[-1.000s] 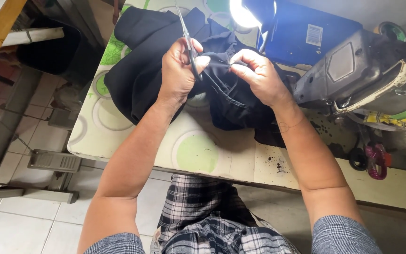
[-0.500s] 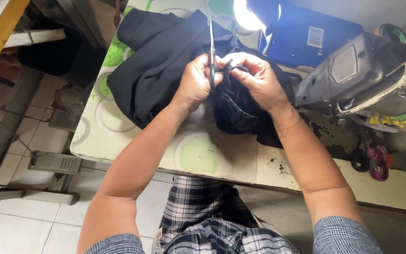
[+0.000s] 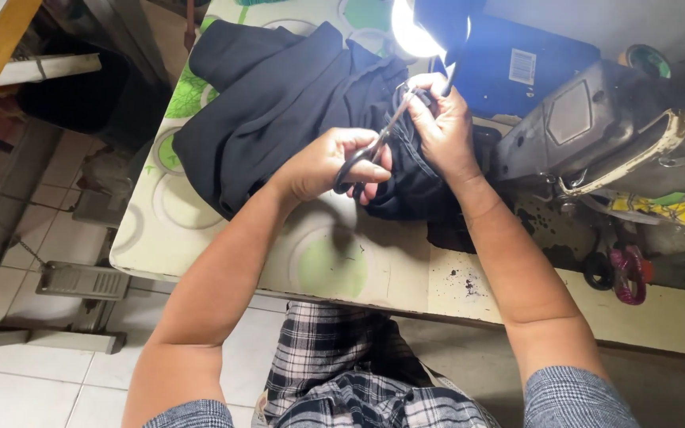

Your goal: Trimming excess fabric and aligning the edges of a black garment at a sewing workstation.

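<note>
My left hand [image 3: 328,162] grips black-handled scissors [image 3: 374,148], their blades angled up and right toward my other hand. My right hand [image 3: 442,127] pinches an edge of the dark fabric garment [image 3: 279,103] right at the scissor tips. The garment lies bunched on the sewing table [image 3: 200,238], spread to the left and folded under both hands. Whether the blades are closed on the cloth is hidden by my fingers.
A grey sewing machine [image 3: 620,131] stands at the right with a bright lamp [image 3: 412,32] above the cloth. A dark blue box [image 3: 517,71] sits behind it. Pink-handled scissors [image 3: 629,273] lie at the right. Tiled floor and a metal table frame [image 3: 81,281] are at the left.
The scissors have swung from pointing straight up to pointing right at the cloth edge. My left hand dropped lower and my right hand moved up toward the lamp.
</note>
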